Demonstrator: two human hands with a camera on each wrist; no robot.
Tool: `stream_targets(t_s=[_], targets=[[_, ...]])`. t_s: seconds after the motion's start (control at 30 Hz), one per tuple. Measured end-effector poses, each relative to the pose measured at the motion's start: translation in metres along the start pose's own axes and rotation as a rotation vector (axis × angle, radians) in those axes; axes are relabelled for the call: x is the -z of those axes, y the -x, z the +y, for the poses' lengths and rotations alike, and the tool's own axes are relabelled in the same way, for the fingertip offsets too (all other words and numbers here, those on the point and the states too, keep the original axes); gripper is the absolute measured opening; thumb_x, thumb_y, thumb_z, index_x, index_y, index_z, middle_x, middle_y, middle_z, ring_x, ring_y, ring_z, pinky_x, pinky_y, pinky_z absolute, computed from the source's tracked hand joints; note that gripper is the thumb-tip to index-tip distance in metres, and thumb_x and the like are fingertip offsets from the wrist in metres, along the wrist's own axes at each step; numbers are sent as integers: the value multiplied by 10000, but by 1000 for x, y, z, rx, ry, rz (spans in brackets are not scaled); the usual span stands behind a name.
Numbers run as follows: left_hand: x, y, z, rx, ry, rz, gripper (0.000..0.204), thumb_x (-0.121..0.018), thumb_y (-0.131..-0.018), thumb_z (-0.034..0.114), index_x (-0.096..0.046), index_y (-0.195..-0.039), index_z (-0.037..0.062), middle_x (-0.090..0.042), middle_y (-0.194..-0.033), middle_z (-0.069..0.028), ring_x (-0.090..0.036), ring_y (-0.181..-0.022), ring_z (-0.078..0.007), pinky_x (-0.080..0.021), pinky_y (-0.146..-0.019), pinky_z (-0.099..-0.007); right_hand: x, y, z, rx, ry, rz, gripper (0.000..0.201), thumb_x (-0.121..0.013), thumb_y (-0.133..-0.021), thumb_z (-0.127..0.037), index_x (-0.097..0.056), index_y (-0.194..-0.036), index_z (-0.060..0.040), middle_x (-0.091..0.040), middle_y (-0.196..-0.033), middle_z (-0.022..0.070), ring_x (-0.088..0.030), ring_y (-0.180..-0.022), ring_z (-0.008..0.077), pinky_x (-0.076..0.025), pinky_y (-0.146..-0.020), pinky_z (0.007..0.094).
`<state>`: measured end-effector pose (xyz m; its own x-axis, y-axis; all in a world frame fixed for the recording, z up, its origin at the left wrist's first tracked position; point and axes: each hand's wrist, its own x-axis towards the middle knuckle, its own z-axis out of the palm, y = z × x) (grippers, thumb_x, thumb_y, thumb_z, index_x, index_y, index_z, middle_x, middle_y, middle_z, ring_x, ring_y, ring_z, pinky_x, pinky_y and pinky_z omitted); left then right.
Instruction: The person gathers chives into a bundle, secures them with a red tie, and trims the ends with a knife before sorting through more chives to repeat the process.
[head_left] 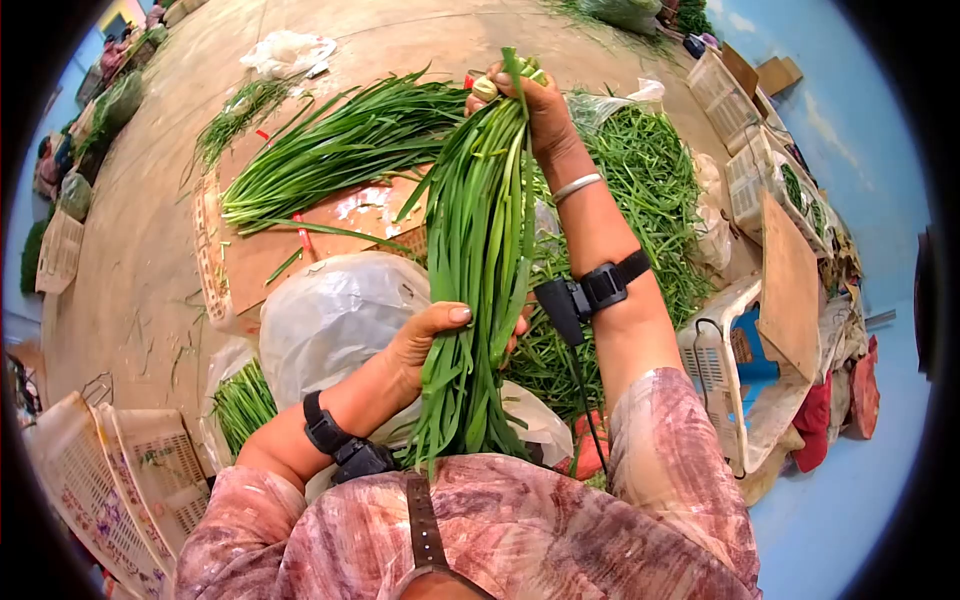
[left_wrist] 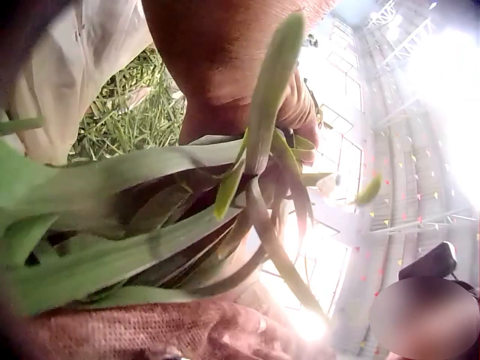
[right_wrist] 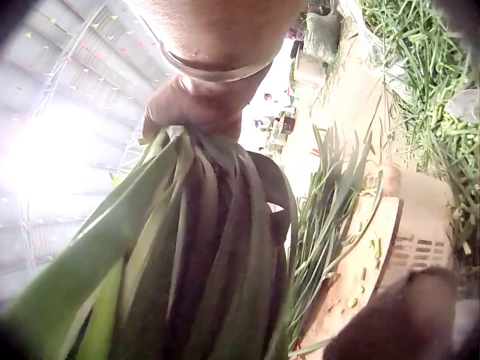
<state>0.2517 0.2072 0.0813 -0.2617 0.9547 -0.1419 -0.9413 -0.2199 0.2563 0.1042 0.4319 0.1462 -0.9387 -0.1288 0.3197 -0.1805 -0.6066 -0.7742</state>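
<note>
A long bunch of garlic chives (head_left: 480,230) hangs in front of the chest, its pale stem ends up and its flat leaf tips down by the shirt. My right hand (head_left: 540,110) grips it around the stem end at the top. Lower down, my left hand (head_left: 425,335) holds the leafy part, thumb across the front and fingers mostly hidden behind. In the right wrist view, leaves (right_wrist: 217,255) fan out below the gripping right hand (right_wrist: 199,109). The left wrist view has leaves (left_wrist: 112,225) spreading close to the camera.
More chives (head_left: 340,150) lie on a brown board (head_left: 340,215) over a crate. A white plastic bag (head_left: 340,300) sits nearer the body. At right are a heap of loose greens (head_left: 650,190) and an open crate (head_left: 715,370); stacked crates (head_left: 110,480) stand at lower left.
</note>
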Motion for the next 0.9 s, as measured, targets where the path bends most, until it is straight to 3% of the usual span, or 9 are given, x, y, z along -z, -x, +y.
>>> stream_targets(t_s=[0.17,0.3,0.43,0.53,0.63,0.7,0.77,0.83,0.9], targets=[[-12,-5,3,106,-79,112,508,-687,-650,178,-510,-1065,-58,-587,-999,-210,-559,-1012,-319,-424,-924,-430,4,8,-9,46,103,9,186,-613,-781,-155,-546,-904,-32,-575,-764,126,-588,-700,229,-514,-639,356],[-4,-17,6,27,-127,55,512,-659,-682,72,-495,-1151,-48,-620,-951,-136,-643,-836,-245,-541,-755,-335,11,14,-20,48,72,73,280,-676,-755,-167,-563,-912,36,-627,-803,159,-650,-715,266,-558,-659,387],[-5,-19,17,18,-181,39,622,-671,-641,65,-438,-1210,-29,-600,-961,-211,-601,-618,-211,-536,-582,-295,29,41,-38,-65,189,20,813,-605,-726,-606,-456,-1176,55,-590,-1063,202,-607,-947,284,-514,-836,386],[-10,-22,25,43,-315,34,606,-675,-640,86,-455,-1193,-29,-604,-983,-219,-593,-606,-198,-513,-560,-273,45,68,-31,-47,30,316,914,-597,-627,-704,-470,-1164,24,-588,-1021,144,-601,-914,240,-539,-794,374],[-4,-27,32,31,-479,19,585,-704,-635,143,-490,-1153,-26,-622,-927,-203,-585,-602,-182,-493,-543,-257,57,102,-35,-31,-231,302,945,-642,-625,-656,-389,-1213,40,-534,-1120,183,-576,-969,268,-539,-805,353],[-1,-25,31,44,-688,107,561,-729,-621,176,-519,-1102,-23,-632,-863,-179,-574,-594,-177,-480,-530,-260,57,115,-34,43,-290,303,697,-638,-761,-489,-419,-1186,18,-543,-1123,179,-591,-951,272,-541,-805,391],[-7,-26,31,66,-728,115,522,-736,-612,178,-539,-1055,-18,-633,-831,-158,-572,-596,-177,-476,-527,-268,64,122,-33,-71,-66,589,555,-615,-813,-401,-470,-1156,10,-568,-1093,168,-601,-944,273,-529,-829,415],[-33,-20,31,-42,-825,148,474,-727,-613,153,-555,-1021,-14,-634,-807,-144,-583,-612,-179,-475,-534,-272,45,130,-43,111,-27,555,457,-606,-831,-335,-509,-1121,5,-589,-1061,162,-612,-923,264,-533,-823,413],[-13,-20,42,13,-915,276,434,-713,-592,81,-568,-990,-14,-631,-772,-123,-593,-636,-170,-487,-560,-276,43,139,-54,206,24,326,455,-624,-814,-250,-486,-1151,23,-587,-1055,156,-616,-901,247,-542,-804,381]])
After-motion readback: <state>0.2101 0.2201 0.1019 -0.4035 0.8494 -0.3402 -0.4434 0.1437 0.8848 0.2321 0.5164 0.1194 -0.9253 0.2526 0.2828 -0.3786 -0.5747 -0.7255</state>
